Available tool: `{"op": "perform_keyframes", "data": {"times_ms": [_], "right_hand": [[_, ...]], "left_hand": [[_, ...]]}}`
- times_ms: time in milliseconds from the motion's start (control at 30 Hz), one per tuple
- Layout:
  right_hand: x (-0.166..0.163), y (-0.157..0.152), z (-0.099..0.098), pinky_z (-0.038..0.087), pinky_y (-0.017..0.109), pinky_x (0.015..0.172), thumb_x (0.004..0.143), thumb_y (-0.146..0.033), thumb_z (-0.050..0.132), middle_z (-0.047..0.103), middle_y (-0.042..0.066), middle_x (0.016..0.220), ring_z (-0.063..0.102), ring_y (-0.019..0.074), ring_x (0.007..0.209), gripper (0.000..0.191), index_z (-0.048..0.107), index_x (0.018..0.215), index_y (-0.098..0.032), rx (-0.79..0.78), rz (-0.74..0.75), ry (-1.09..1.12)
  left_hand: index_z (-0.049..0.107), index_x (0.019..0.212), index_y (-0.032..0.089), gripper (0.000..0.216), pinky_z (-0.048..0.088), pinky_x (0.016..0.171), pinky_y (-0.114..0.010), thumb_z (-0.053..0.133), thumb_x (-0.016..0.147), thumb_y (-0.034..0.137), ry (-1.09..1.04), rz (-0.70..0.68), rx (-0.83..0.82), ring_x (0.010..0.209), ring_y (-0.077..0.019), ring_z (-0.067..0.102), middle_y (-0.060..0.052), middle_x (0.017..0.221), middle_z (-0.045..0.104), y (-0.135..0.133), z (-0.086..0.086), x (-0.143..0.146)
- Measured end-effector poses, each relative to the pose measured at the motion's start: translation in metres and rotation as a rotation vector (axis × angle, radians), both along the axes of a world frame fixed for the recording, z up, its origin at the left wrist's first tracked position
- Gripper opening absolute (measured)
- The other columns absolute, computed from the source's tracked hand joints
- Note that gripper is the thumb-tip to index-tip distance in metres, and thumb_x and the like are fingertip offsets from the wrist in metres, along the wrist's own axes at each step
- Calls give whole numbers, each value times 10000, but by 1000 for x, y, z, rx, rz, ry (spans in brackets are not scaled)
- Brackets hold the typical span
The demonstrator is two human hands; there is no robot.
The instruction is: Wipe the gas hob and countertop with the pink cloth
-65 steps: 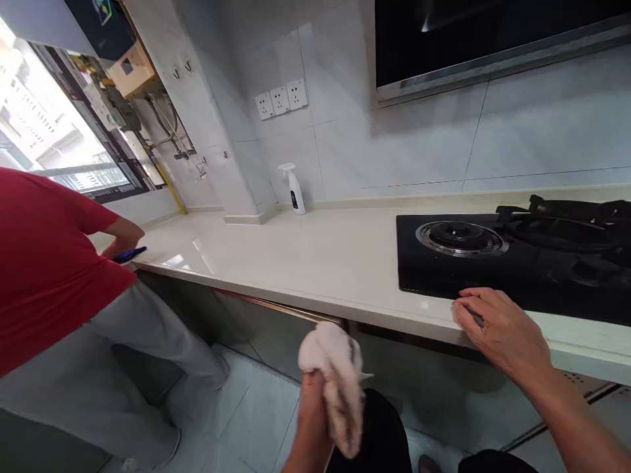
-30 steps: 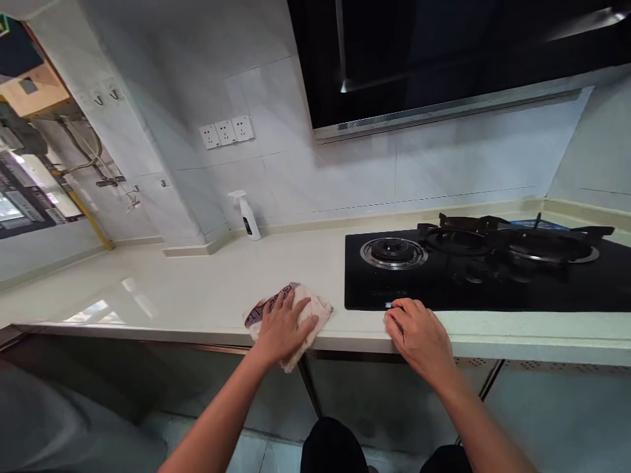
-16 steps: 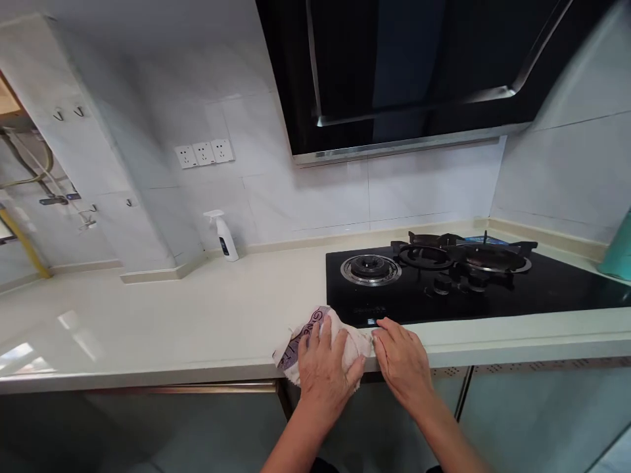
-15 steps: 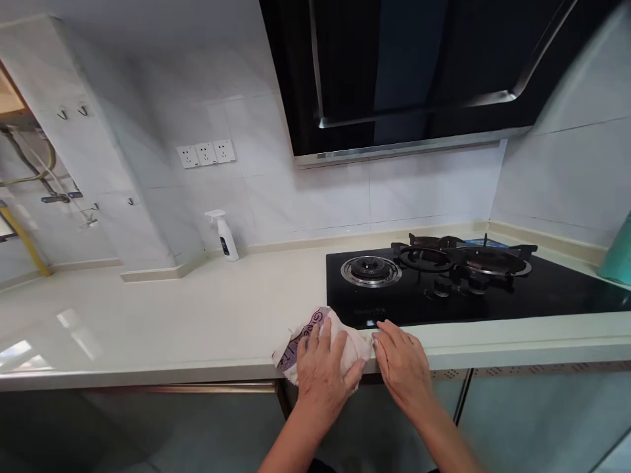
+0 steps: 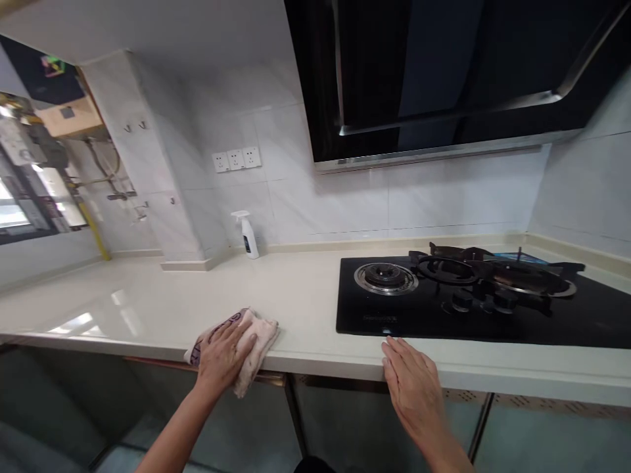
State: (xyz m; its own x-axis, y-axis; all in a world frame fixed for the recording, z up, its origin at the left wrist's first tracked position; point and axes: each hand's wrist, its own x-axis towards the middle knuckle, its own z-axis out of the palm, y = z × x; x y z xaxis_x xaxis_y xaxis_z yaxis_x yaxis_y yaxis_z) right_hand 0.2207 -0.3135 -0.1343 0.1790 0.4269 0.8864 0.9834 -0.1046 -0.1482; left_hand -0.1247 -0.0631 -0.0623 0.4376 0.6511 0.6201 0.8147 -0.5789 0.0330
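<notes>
Left hand (image 5: 221, 358) flat, fingers spread over terry cloth (image 5: 260, 334) at front edge of glossy cream countertop (image 5: 300, 295); purple band's lettering partly covered, unreadable. Right hand (image 5: 414, 391), fingers extended together, on edge before black gas hob (image 5: 357, 315): two knobs (image 5: 462, 300), lettering too small. Behind: one white spray bottle (image 5: 250, 242), dark label illegible; three sockets (image 5: 235, 159) on grey-white tiled wall (image 5: 345, 207); one black range hood (image 5: 434, 79).

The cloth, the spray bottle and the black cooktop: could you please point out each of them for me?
Cloth (image 5: 259, 338): head view, on its pale folded part.
Spray bottle (image 5: 250, 240): head view, on its white body.
Black cooktop (image 5: 424, 320): head view, on its bare flat surface.
</notes>
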Motion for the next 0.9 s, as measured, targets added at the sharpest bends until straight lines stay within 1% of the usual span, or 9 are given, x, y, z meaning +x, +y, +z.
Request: {"op": "perform_keyframes", "data": {"times_ms": [133,200,300,400,533,633,700,800,900], "right_hand": [[1,-2,-3,426,463,1008,1065,-267,451,710,99,1304,639,288,1235,295,635,1287,-205,-6,19,-13],[1,-3,-4,423,464,1017,1065,-271,450,711,98,1304,638,287,1240,302,626,1301,-204,-7,24,-11],[1,-3,-4,425,461,1014,1061,-270,452,716,93,1295,646,286,1227,311,630,1308,-211,-1,22,-9],[1,-3,-4,423,457,1019,1055,-260,458,719,92,1289,653,278,1215,312,641,1304,-221,11,14,3],[-1,-2,-4,413,455,1032,1052,-248,462,723,90,1277,644,273,1224,300,651,1281,-214,-5,-3,6],[3,-1,-8,418,460,1036,1038,-209,431,715,95,1286,632,271,1236,324,642,1284,-198,-35,10,-1],[11,-2,-12,437,474,1027,1019,-172,390,708,112,1283,628,275,1230,360,631,1287,-178,-38,39,-2],[23,-10,-12,480,482,1002,1013,-191,377,703,118,1266,639,271,1193,361,628,1273,-189,-30,141,28],[21,-25,1,536,439,937,1034,-272,431,690,109,1260,653,255,1143,318,623,1283,-223,30,170,251]], "left_hand": [[718,1277,325,438,337,1188,-478,407,986,429,-59,186,-43,1343,-277,588,-32,1386,710,4,7,-22],[730,1256,309,445,344,1176,-483,384,999,418,-113,260,-32,1321,-280,597,-54,1352,728,-1,3,-18],[746,1227,279,453,320,1166,-531,368,1011,404,-177,304,17,1292,-315,602,-93,1309,740,-19,-10,5],[724,1271,307,426,292,1166,-553,397,1011,386,-208,180,59,1289,-318,585,-76,1301,739,-51,-28,44],[738,1223,325,357,283,1140,-629,484,980,384,-197,-69,51,1304,-358,549,-77,1351,705,-111,-50,118],[707,1280,333,366,306,1111,-667,544,968,433,-157,-205,-27,1328,-387,524,-101,1416,657,-150,-59,175],[688,1308,330,381,341,1086,-672,551,974,452,-139,-270,-69,1322,-392,527,-114,1433,639,-166,-61,202],[673,1330,316,386,391,1047,-665,538,991,443,-113,-332,-71,1294,-391,546,-133,1421,634,-174,-59,218],[650,1365,316,406,409,1040,-648,548,994,447,-95,-393,-22,1280,-389,558,-136,1418,634,-172,-54,210]]}}
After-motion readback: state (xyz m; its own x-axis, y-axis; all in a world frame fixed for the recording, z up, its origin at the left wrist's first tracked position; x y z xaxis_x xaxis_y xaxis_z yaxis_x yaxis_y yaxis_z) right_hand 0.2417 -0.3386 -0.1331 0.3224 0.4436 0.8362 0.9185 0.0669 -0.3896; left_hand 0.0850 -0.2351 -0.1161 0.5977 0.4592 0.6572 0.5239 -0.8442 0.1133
